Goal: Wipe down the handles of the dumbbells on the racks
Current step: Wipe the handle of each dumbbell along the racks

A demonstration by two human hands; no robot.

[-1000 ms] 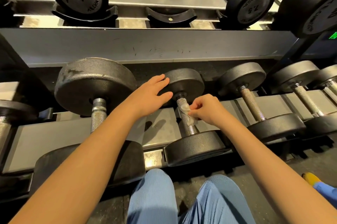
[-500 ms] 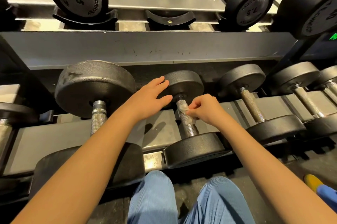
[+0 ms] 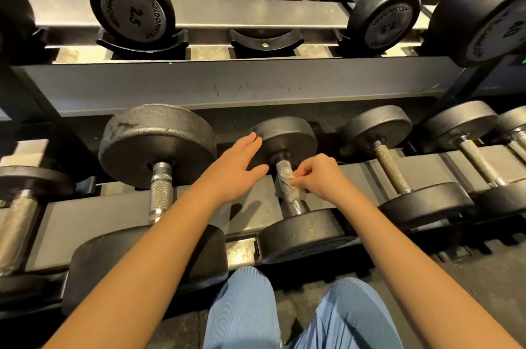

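A small black dumbbell lies on the lower rack at centre, its knurled steel handle pointing toward me. My right hand pinches a crumpled white wipe against the upper part of that handle. My left hand rests flat with straight fingers on the dumbbell's far head. A larger dumbbell lies just to the left, with a bare steel handle.
More dumbbells lie to the right on the lower rack rail. The upper shelf holds dumbbells marked 2.5 and 7.5 and one vacant cradle. My blue-clad knees are below, close to the rack.
My right hand and the wipe have shifted slightly up and down along the handle. My left hand has stayed on the far head.
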